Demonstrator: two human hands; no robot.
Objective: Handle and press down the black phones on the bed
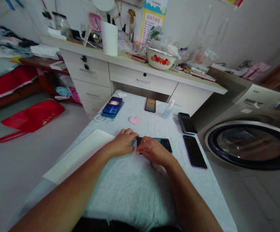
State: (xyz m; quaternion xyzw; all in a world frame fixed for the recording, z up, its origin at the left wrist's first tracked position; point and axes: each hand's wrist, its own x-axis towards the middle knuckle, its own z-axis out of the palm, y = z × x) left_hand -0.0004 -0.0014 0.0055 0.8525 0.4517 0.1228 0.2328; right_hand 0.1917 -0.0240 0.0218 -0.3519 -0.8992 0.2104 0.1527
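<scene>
A dark smartphone (166,141) lies face down on the cloth-covered table, its camera block at the right end. My left hand (123,143) is at the phone's left end, with curved fingers and thumb on either side of that end. A small greyish patch shows between them; I cannot tell what it is. My right hand (153,149) lies over the phone's middle, hiding part of it. Its fingers are folded and pressed together near the left end. Whatever they pinch, if anything, is hidden.
To the right are a purple-edged phone (195,151) and stacked phones (187,123). Beyond stand a spray bottle (168,109), a brown-backed phone (150,105) and blue phones (112,106). A white sheet (79,154) lies left. A desk (130,72) and washing machine (251,129) border the table.
</scene>
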